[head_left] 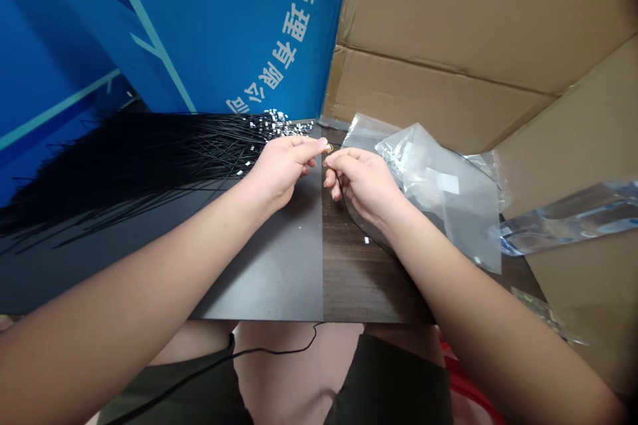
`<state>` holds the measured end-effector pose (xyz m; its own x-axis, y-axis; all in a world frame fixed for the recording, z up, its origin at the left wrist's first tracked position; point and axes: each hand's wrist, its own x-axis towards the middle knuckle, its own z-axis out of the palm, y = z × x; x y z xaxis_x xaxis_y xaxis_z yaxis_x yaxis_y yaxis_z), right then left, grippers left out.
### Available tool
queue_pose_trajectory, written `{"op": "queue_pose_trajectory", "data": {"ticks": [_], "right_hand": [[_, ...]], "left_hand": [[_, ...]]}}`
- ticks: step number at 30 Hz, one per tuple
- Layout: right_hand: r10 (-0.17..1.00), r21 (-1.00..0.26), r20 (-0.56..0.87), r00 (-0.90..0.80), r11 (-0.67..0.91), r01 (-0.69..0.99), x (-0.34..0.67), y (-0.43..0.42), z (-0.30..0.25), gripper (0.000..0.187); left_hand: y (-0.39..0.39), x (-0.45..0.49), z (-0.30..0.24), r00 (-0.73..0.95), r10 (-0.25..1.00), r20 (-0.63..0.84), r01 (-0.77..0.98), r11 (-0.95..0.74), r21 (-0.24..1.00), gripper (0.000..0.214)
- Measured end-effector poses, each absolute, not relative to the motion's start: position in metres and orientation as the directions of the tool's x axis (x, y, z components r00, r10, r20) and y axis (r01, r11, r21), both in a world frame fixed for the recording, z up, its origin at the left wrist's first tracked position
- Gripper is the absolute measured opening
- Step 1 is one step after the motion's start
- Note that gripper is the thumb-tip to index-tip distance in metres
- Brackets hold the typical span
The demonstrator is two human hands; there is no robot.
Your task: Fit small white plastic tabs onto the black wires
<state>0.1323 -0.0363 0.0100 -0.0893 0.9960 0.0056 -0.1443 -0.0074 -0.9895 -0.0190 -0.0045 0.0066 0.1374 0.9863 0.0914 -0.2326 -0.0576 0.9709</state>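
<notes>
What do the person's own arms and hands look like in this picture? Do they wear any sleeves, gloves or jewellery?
The left hand and right hand are bare, with no gloves, rings or watch visible. The left forearm and right forearm have no sleeves. Below them, a dark garment shows at the lap.

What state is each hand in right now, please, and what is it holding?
Left hand: closed, pinching a small round brass-coloured ring.
Right hand: closed, seemingly holding a thin black cable.
</notes>
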Motion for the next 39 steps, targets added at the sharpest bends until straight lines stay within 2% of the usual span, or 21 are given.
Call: {"op": "queue_pose_trajectory", "data": {"ticks": [6,14,22,30,39], "right_hand": [[0.981,-0.940,-0.067,-0.184,-0.124,-0.317,0.1362,-0.0351,0.0097,0.007],[0.939,-0.861,-0.153,-0.308,-0.280,-0.424,0.1366,-0.0324,0.0119,0.008],[0.952,-0.883,-0.114,-0.285,-0.228,-0.410,0.1344,-0.0331,0.0095,0.008],[0.938,-0.858,-0.129,-0.321,-0.268,-0.439,0.1370,-0.0310,0.0095,0.011],[0.952,-0.863,-0.123,-0.281,-0.242,-0.444,0.1348,-0.0318,0.0099,0.013]], "left_hand": [[-0.0041,-0.0193,0.0060,0.146,0.984,0.102,-0.261,-0.061,0.963,0.026],[-0.0037,-0.0193,0.0047,0.147,0.983,0.111,-0.279,-0.066,0.958,0.026],[-0.0057,-0.0187,0.0048,0.134,0.981,0.137,-0.265,-0.098,0.959,0.030],[-0.0080,-0.0182,0.0060,0.151,0.979,0.136,-0.283,-0.089,0.955,0.029],[-0.0084,-0.0168,0.0047,0.166,0.977,0.133,-0.311,-0.076,0.947,0.031]]}}
